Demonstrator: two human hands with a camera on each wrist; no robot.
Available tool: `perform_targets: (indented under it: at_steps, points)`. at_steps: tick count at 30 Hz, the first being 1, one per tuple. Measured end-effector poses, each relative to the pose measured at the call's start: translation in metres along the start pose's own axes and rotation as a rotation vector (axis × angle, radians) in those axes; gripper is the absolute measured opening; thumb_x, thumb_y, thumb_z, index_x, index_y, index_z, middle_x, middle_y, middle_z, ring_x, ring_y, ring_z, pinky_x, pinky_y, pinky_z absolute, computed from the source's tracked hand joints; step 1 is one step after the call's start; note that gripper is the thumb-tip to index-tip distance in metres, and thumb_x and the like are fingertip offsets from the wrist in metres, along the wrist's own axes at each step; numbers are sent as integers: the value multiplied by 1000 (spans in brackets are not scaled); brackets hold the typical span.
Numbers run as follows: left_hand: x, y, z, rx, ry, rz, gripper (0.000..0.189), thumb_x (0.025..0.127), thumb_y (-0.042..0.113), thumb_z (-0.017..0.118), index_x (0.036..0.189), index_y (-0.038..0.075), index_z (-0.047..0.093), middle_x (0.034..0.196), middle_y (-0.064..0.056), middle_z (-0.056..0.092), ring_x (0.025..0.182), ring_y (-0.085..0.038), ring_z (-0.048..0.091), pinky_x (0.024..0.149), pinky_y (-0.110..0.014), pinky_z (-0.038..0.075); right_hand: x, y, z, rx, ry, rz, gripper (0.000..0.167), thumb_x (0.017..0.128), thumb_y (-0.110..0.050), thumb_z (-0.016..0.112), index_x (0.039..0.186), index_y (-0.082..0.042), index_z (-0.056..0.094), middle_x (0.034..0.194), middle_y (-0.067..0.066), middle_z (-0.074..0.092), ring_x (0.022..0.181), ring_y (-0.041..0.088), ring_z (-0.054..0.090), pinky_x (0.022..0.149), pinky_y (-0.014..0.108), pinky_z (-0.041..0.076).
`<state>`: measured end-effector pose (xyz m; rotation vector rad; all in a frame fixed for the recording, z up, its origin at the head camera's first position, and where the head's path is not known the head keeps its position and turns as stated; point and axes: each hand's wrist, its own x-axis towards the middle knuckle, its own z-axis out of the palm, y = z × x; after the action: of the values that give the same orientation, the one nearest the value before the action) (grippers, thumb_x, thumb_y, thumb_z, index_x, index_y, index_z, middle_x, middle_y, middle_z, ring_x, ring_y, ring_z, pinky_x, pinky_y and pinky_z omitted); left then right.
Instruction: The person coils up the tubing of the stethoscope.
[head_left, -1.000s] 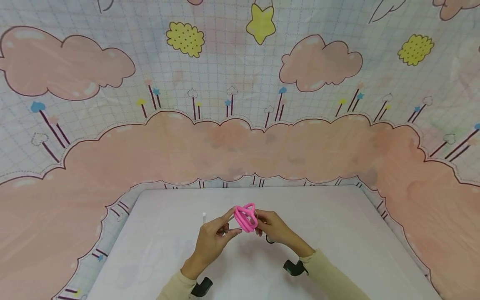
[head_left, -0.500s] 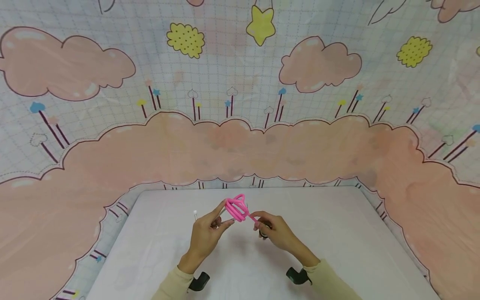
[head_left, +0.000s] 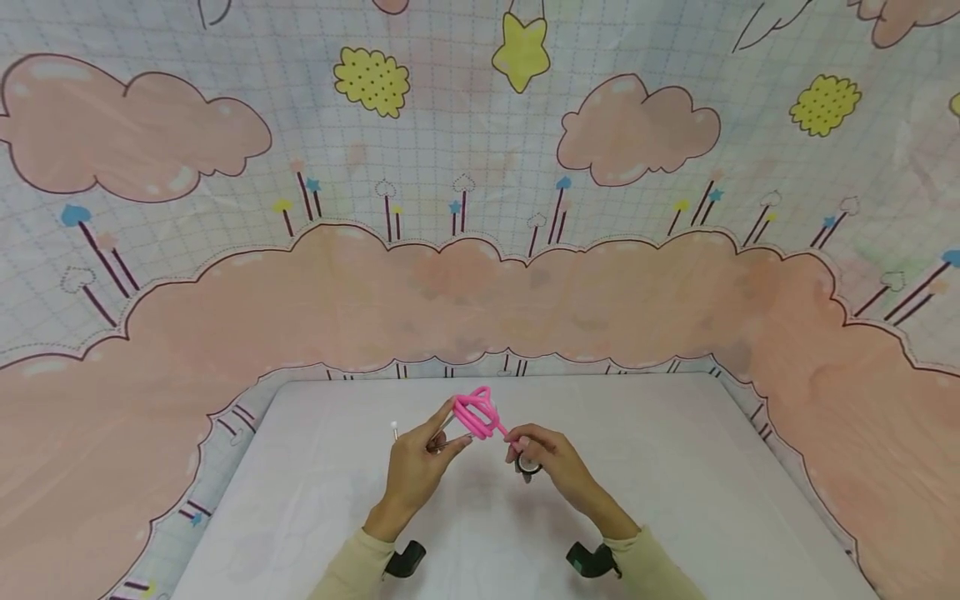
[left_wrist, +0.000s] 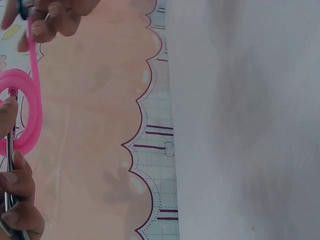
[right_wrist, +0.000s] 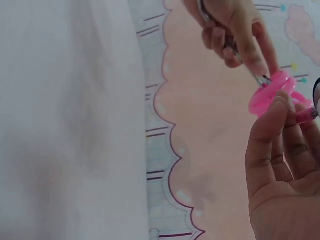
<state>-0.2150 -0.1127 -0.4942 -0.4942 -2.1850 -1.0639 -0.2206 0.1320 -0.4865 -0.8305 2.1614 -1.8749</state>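
Note:
A stethoscope is held in the air between both hands, its pink tubing (head_left: pixel 477 414) wound into loops. My left hand (head_left: pixel 415 471) grips the metal ear tubes (left_wrist: pixel 11 135), with a fingertip and thumb at the coil. One white ear tip (head_left: pixel 394 427) sticks up behind that hand. My right hand (head_left: pixel 558 467) pinches the tubing's straight free end close to the chest piece (head_left: pixel 528 465), whose dark rim hangs below the fingers. In the right wrist view, the coil (right_wrist: pixel 274 95) shows beyond the right thumb, and the chest piece is mostly cut off by the frame.
A white table (head_left: pixel 315 508) lies under the hands. Behind and around it hangs a patterned cloth (head_left: pixel 510 300) with peach clouds. Black wrist cameras, the left one (head_left: pixel 405 559) and the right one (head_left: pixel 592 560), sit at the sleeves.
The left hand has shifted slightly left and up with the coil. The right hand has moved away from the coil, to the right and down, stretching a short length of tubing between them.

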Motion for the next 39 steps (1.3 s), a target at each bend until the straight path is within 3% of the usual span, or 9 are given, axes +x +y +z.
perform_targets:
  at_steps: [3, 5, 10, 17, 21, 25, 29, 32, 39]
  points:
    - [0, 0, 1, 5, -4, 1, 65, 75, 24, 85, 136, 20, 61, 60, 4, 46, 57, 1, 33, 51, -17, 31, 1, -3, 0, 95, -12, -17, 43, 108, -25, 32, 119, 7, 59, 100, 9, 63, 86, 10, 60, 66, 25, 55]
    - [-1, 0, 2, 13, -6, -1, 65, 76, 24, 85, 136, 21, 61, 61, 6, 46, 57, 1, 33, 51, -17, 31, 1, -4, 0, 101, -8, -23, 40, 106, -16, 31, 120, 9, 58, 102, 8, 62, 88, 10, 59, 66, 25, 54]
    - [-2, 0, 2, 23, -10, -6, 64, 75, 25, 85, 135, 21, 62, 61, 8, 45, 56, 1, 33, 51, -17, 31, -1, -7, 4, -14, 8, -34, 30, 97, 2, 44, 122, 6, 59, 103, 19, 63, 82, 7, 59, 64, 26, 55]
    - [-3, 1, 2, 22, -37, -17, 64, 76, 25, 84, 136, 20, 61, 60, 11, 43, 55, 1, 33, 49, -16, 30, -2, -9, 8, -104, 2, -98, 25, 98, -9, 57, 121, 2, 61, 101, 27, 64, 81, 6, 62, 67, 27, 57]
    - [-3, 4, 3, 19, -43, -18, 65, 76, 25, 84, 136, 21, 60, 60, 10, 44, 55, 1, 33, 48, -16, 30, -2, -8, 11, -186, 74, -134, 18, 97, -9, 60, 113, -3, 66, 93, 19, 62, 80, 6, 57, 65, 25, 55]
    - [-4, 4, 4, 28, -39, -18, 65, 76, 27, 84, 137, 22, 60, 61, 10, 45, 56, 2, 34, 49, -15, 31, -2, -9, 15, -297, 164, -187, 11, 94, -6, 64, 102, -11, 70, 99, 8, 57, 88, 4, 53, 66, 24, 53]
    - [-5, 5, 5, 34, -33, -12, 65, 76, 27, 84, 136, 21, 60, 61, 9, 45, 57, 2, 34, 49, -15, 32, -1, -11, 18, -345, 199, -239, 14, 91, 2, 63, 98, -9, 69, 107, 11, 60, 92, 3, 54, 59, 23, 50]
    - [-6, 7, 5, 42, -25, -4, 65, 75, 26, 84, 135, 21, 61, 60, 7, 48, 57, 2, 34, 50, -15, 31, -1, -11, 19, -361, 221, -260, 14, 90, 4, 64, 96, -7, 69, 99, 11, 64, 86, 3, 57, 56, 22, 48]
    - [-9, 5, 13, 117, 30, 88, 67, 72, 25, 86, 134, 18, 62, 61, 6, 48, 57, 2, 32, 50, -13, 29, -1, -9, 22, -389, 290, -280, 12, 92, -4, 65, 97, -12, 71, 85, 1, 65, 76, 3, 55, 61, 22, 49]
